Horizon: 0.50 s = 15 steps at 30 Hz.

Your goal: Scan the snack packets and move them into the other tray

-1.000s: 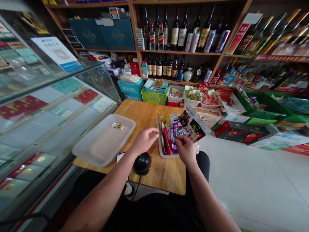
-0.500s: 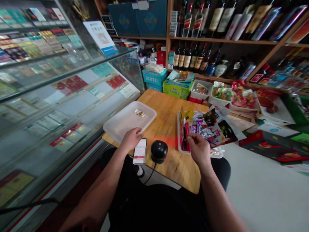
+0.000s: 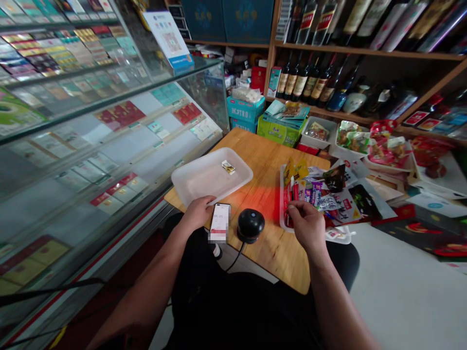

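My left hand (image 3: 198, 214) is at the near rim of a white plastic tray (image 3: 193, 181), its fingers curled on the edge. Inside that tray lies one small white-and-yellow packet (image 3: 228, 167). Just right of the hand a phone (image 3: 219, 221) with a lit screen rests near the table edge. My right hand (image 3: 308, 227) is over a second white tray (image 3: 282, 194) full of snack packets (image 3: 314, 193). Its thumb and forefinger are pinched beside red packaging (image 3: 296, 188); what they grip is hidden. Between both hands stands a black dome-shaped scanner (image 3: 250, 224) with a cable.
A wooden table (image 3: 262, 160) carries these things. Along its left runs a glass display case (image 3: 120, 146). Behind are teal boxes (image 3: 245, 111), a green box (image 3: 279, 130) and snack trays (image 3: 321, 132). Shelves hold wine bottles (image 3: 302, 82). A black snack bag (image 3: 365, 201) overhangs the right tray.
The camera view has turned slightly left, so the scene sits further right. Red light on the table beside the scanner is brighter. Both hands stay nearly in place at their trays.
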Available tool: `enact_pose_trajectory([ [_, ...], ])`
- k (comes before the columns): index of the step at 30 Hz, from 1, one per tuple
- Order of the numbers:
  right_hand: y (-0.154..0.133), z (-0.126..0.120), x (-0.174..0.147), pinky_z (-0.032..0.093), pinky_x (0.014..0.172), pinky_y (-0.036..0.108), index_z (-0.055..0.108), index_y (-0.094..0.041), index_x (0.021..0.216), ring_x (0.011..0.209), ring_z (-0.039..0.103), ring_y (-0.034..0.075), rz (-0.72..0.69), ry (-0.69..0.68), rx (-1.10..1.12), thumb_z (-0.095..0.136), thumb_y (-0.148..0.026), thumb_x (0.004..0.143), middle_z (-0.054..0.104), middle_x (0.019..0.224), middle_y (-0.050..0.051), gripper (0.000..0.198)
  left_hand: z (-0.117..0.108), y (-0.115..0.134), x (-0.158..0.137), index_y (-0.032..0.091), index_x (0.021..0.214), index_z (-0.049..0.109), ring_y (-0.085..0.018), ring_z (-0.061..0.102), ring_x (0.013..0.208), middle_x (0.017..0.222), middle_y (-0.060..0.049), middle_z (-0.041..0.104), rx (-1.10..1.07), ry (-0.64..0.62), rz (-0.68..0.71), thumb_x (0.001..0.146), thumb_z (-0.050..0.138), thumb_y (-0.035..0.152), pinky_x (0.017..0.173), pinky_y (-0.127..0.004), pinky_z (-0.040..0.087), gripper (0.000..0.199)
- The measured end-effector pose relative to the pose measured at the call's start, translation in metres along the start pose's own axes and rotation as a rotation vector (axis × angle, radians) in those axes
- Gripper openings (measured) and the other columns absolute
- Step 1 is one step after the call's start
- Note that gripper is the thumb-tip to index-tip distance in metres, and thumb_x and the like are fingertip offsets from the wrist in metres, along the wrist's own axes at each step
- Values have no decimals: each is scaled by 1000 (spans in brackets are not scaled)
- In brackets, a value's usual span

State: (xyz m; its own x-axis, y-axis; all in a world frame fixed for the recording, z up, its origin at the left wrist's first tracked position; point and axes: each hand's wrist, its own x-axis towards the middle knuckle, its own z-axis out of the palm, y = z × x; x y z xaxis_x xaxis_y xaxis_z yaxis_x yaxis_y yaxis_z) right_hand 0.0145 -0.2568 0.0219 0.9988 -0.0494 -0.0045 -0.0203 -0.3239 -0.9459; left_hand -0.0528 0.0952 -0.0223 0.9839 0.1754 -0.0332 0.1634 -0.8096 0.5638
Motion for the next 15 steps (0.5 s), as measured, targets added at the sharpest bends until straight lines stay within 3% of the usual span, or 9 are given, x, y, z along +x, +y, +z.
enact_pose_trajectory([
  [8, -23, 32, 28, 52, 75, 32, 75, -20, 92, 77, 69, 20, -236, -129, -179, 61, -39, 86, 76, 86, 5, 24, -4, -13, 15, 18, 123, 66, -27, 68, 110, 121, -12, 72, -188, 31, -17, 90, 57, 35, 100, -40, 52, 38],
  [12, -40, 73, 63, 51, 75, 29, 75, -20, 92, 79, 69, 18, -301, -301, -225, 59, -33, 86, 76, 88, 3, 20, 0, 0, 55, 18, 122, 65, -24, 68, 109, 123, -12, 70, -441, 68, -34, 83, 66, 34, 99, -38, 52, 42],
  [15, -45, 113, 94, 51, 81, 29, 75, -20, 96, 87, 70, 18, -319, -409, -296, 62, -26, 85, 77, 94, 3, 18, 6, 13, 90, 15, 118, 65, -23, 68, 108, 124, -14, 69, -743, 72, -126, 77, 70, 29, 94, -36, 54, 43],
])
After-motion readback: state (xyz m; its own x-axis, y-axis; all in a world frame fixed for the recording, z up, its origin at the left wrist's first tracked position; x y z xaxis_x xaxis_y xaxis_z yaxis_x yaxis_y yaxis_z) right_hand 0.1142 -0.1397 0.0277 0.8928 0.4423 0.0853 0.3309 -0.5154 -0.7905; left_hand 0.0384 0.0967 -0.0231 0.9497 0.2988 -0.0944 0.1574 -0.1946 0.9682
